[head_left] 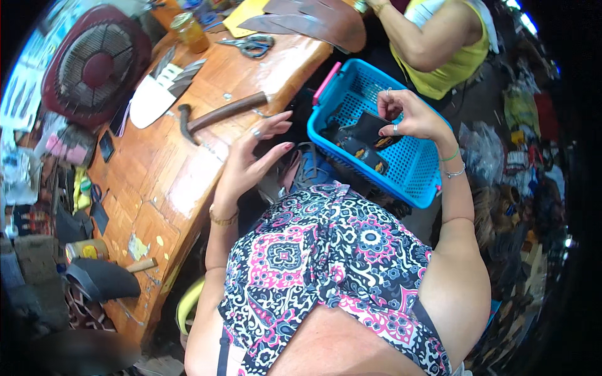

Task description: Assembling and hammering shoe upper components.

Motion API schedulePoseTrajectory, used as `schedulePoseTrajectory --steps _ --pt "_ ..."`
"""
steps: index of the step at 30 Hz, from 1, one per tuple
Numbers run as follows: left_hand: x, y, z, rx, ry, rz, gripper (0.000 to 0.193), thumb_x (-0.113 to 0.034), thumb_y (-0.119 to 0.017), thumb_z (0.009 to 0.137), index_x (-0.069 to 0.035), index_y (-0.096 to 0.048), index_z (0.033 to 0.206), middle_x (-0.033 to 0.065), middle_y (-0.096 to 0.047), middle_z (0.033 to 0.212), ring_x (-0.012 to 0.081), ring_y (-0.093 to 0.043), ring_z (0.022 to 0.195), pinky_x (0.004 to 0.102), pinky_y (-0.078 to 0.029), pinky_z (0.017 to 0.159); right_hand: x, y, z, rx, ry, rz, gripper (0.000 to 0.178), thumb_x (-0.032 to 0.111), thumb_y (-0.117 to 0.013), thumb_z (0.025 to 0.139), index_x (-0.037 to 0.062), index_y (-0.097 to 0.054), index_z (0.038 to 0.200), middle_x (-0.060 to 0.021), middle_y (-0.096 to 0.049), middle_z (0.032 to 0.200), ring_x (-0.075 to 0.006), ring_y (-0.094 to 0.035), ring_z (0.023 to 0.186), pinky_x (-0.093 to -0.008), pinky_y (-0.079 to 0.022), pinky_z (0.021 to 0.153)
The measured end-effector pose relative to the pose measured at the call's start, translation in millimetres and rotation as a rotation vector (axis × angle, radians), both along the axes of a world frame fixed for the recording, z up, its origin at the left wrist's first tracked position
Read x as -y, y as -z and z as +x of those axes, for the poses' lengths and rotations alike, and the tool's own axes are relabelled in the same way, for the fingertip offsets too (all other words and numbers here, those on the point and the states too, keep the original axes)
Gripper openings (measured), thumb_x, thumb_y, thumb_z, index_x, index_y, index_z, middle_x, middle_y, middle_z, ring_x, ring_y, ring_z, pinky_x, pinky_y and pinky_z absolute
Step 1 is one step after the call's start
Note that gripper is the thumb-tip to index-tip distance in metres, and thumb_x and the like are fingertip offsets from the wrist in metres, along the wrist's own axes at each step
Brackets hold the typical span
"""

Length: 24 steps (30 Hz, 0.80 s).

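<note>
Over the blue plastic basket (420, 182), my right hand (414, 116) pinches the edge of a flat black piece (365, 128), perhaps leather or fabric, between thumb and fingers. Several more dark pieces with small orange-yellow marks (376, 161) lie in the basket below it. My left hand (256, 153) is raised at the table's right edge, thumb and fingers apart, with nothing in it. Nearest to that hand, a hammer (229, 111) with a brown handle and dark head lies on the wooden table (147, 166).
Scissors (251, 45), a glass jar (189, 32), a white sole-shaped piece (150, 103) and brown sheets (307, 19) lie on the table. A dark red fan (97, 69) stands at the left. Beyond the basket sits another person in yellow (448, 56). Bagged clutter (486, 153) fills the right side.
</note>
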<state>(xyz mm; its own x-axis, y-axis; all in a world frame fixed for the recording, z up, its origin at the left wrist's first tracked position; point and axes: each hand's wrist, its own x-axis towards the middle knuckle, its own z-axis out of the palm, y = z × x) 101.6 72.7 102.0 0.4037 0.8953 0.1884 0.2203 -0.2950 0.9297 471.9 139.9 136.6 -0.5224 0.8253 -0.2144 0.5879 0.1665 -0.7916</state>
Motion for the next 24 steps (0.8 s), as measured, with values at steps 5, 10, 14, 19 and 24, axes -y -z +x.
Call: schedulePoseTrajectory --steps 5,10,14,19,24 --pt "3.0 0.0 6.8 0.044 -0.09 0.109 0.05 -0.008 -0.073 0.093 -0.004 -0.059 0.141 0.0116 -0.07 0.125 0.017 -0.066 0.114 0.0304 -0.054 0.093 -17.3 -27.1 -83.4 -0.178 -0.326 0.004 0.033 0.009 -0.085 0.072 0.0041 -0.058 0.089 0.0002 -0.06 0.087 -0.0078 -0.057 0.081 -0.0266 -0.049 0.075" --pt "21.9 -4.7 -24.0 0.116 -0.265 0.012 0.02 -0.007 -0.073 0.093 0.001 -0.075 0.111 0.0087 -0.076 0.098 0.0123 -0.071 0.089 0.0263 -0.055 0.079 -28.9 -45.8 -154.0 -0.197 -0.505 -0.019 0.033 0.006 -0.081 0.069 0.0032 -0.055 0.089 0.0014 -0.053 0.081 -0.0072 -0.051 0.077 -0.0249 -0.045 0.069" --pt "40.6 -2.5 -62.5 0.151 -0.49 0.158 0.008 -0.001 -0.069 0.095 0.005 -0.074 0.096 0.0076 -0.075 0.089 0.0113 -0.07 0.083 0.0259 -0.055 0.076 -39.7 -63.4 -194.4 -0.18 -0.568 -0.094 0.033 0.009 -0.084 0.072 0.005 -0.057 0.09 0.002 -0.059 0.084 -0.0074 -0.058 0.079 -0.024 -0.048 0.071" --pt "71.8 6.4 -87.8 0.476 -0.724 0.127 0.008 0.0 -0.067 0.097 0.006 -0.073 0.098 0.0067 -0.073 0.091 0.0113 -0.068 0.082 0.0261 -0.056 0.077 -49.6 -84.7 -234.5 -0.216 -0.607 -0.124 0.034 0.004 -0.085 0.075 0.0042 -0.054 0.09 0.0018 -0.06 0.08 -0.0072 -0.058 0.076 -0.0245 -0.048 0.069" --pt "89.4 9.8 -92.5 0.57 -0.886 0.094 0.007 -0.002 -0.069 0.097 0.002 -0.071 0.092 0.0026 -0.07 0.085 0.0081 -0.065 0.077 0.0241 -0.054 0.074 -52.8 -95.5 -270.4 -0.163 -0.663 -0.113 0.034 0.003 -0.084 0.073 0.0042 -0.055 0.092 0.0006 -0.061 0.083 -0.0079 -0.059 0.079 -0.0249 -0.051 0.073"
